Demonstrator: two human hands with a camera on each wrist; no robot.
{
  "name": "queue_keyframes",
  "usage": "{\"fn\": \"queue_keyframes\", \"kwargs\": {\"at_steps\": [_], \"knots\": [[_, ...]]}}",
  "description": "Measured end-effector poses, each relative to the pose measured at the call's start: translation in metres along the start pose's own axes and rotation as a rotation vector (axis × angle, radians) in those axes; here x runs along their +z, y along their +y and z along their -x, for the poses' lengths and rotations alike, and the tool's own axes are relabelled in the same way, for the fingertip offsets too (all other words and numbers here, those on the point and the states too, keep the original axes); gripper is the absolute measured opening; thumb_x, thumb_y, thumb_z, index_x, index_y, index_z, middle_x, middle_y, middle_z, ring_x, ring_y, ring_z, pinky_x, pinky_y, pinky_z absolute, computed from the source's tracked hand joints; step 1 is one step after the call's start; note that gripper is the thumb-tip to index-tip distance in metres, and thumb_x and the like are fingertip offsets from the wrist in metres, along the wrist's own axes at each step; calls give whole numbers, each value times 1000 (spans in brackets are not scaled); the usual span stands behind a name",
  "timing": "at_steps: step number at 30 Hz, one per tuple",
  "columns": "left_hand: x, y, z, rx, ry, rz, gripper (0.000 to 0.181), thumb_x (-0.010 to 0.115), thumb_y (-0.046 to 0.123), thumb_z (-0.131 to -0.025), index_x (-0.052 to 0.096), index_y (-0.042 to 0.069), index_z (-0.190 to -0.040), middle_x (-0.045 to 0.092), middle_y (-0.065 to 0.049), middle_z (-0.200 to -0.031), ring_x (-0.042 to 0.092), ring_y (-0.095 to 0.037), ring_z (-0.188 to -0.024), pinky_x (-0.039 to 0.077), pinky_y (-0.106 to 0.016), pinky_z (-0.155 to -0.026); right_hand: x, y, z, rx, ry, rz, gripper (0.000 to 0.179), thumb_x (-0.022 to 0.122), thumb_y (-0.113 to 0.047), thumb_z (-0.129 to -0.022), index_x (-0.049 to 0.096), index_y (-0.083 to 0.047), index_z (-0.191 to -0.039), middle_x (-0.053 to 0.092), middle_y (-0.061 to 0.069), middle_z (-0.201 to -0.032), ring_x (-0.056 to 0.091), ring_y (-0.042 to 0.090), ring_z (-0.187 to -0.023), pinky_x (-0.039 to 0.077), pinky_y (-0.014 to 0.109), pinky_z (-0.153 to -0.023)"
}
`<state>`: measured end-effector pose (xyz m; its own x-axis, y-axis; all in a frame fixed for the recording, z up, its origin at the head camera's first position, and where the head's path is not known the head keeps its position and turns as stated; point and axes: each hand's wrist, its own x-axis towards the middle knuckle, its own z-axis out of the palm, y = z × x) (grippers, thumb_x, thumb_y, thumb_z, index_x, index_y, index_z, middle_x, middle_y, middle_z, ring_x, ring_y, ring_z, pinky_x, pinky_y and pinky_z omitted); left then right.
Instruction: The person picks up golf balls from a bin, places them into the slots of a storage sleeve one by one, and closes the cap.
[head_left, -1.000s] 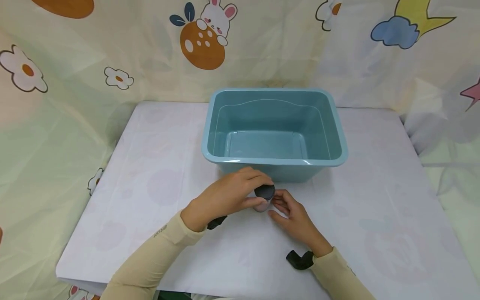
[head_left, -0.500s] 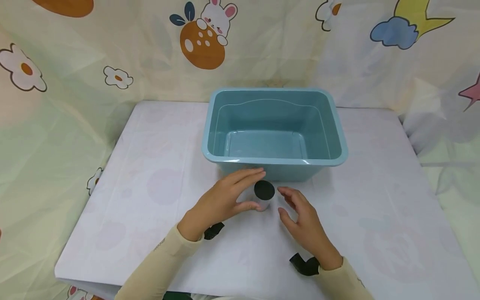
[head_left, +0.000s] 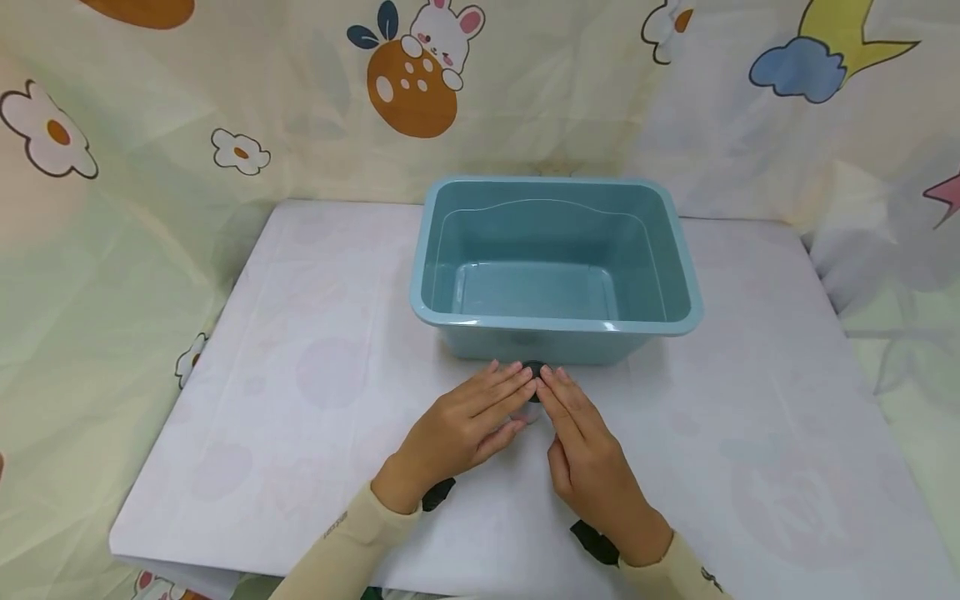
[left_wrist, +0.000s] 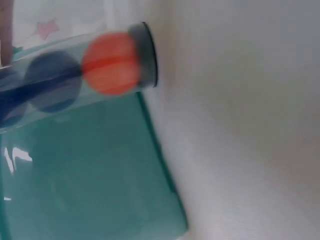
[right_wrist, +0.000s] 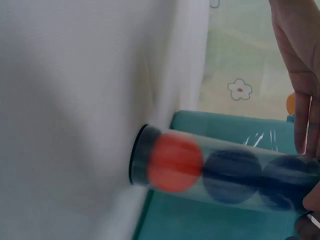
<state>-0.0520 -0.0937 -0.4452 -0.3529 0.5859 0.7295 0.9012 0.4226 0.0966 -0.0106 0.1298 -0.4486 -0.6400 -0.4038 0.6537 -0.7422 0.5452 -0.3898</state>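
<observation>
A clear plastic tube [right_wrist: 252, 172] with black end caps stands upright on the white-covered table, close in front of the blue bin. Inside it are an orange-red ball [left_wrist: 111, 62] at the bottom and dark blue balls [right_wrist: 232, 175] above. In the head view mostly its black top cap [head_left: 536, 367] shows, partly covered by fingertips. My left hand [head_left: 457, 433] lays straight fingers on the cap from the left. From the right, my right hand [head_left: 600, 467] rests its extended fingertips on the same cap. The fingertips of both hands nearly meet there.
The blue plastic bin [head_left: 555, 323] stands just behind the tube, with nothing inside it. A white cloth [head_left: 315, 367] covers the table. A patterned curtain [head_left: 300, 100] hangs along the back and sides.
Both hands were around the tube's sides, with the left at the cap; they drew apart from it, then came together with straight fingers over the top cap. The tube stays in place.
</observation>
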Motion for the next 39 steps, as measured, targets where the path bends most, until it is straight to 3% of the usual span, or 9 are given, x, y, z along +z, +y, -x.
{"fn": "queue_keyframes", "kwargs": {"at_steps": [5,9,15,19,25,29,31,35,39], "knots": [[3,3,1,-24,28,49,37,51,16,-116,72,-11,-131,74,-20,-134,71,-33,-126,53,-37,-114,3,-1,1,-35,29,25,58,39,9,-94,53,14,-150,54,29,-155,45,36,-153,31,33,-129],[6,5,0,-88,68,128,32,55,12,-114,74,-10,-129,75,-20,-130,73,-34,-123,55,-36,-112,3,-1,0,-51,14,50,63,40,14,-86,53,16,-148,55,31,-153,49,42,-148,30,34,-130],[10,11,-1,-155,116,182,36,51,14,-116,76,-10,-125,76,-21,-127,75,-34,-120,58,-35,-106,2,-1,0,-65,11,78,70,42,19,-77,53,17,-146,54,31,-153,52,48,-141,27,35,-131],[12,14,-1,-166,118,182,39,48,15,-117,75,-10,-125,76,-21,-127,75,-35,-120,57,-36,-108,2,-5,2,-38,19,56,71,43,18,-76,53,16,-147,54,30,-154,51,48,-141,27,33,-131],[16,19,1,-128,86,94,41,46,16,-118,73,-13,-127,74,-24,-131,73,-36,-123,55,-38,-111,3,-9,3,29,48,43,66,45,13,-81,54,16,-146,54,30,-152,52,50,-139,30,29,-129],[18,22,4,-131,47,70,44,44,19,-118,68,-14,-134,70,-26,-138,69,-37,-129,52,-41,-114,4,-10,5,66,67,52,72,55,14,-76,56,12,-147,52,30,-154,56,46,-136,45,22,-116],[17,24,7,-159,27,53,48,42,23,-119,65,-14,-139,66,-27,-143,65,-38,-134,49,-44,-117,4,-10,6,81,70,48,68,57,10,-80,56,11,-148,51,30,-154,56,46,-135,45,22,-115],[11,26,15,-273,-10,-17,58,35,32,-120,54,-13,-150,56,-27,-155,53,-37,-147,35,-49,-128,1,-8,9,107,66,20,49,50,-14,-109,51,12,-151,52,31,-153,50,49,-140,29,30,-130],[3,25,24,-408,-8,-83,66,34,42,-120,45,-10,-158,47,-29,-162,37,-38,-158,18,-51,-134,-4,-2,14,129,83,46,62,43,-38,-118,48,13,-153,55,30,-153,47,51,-141,19,36,-134]]}}
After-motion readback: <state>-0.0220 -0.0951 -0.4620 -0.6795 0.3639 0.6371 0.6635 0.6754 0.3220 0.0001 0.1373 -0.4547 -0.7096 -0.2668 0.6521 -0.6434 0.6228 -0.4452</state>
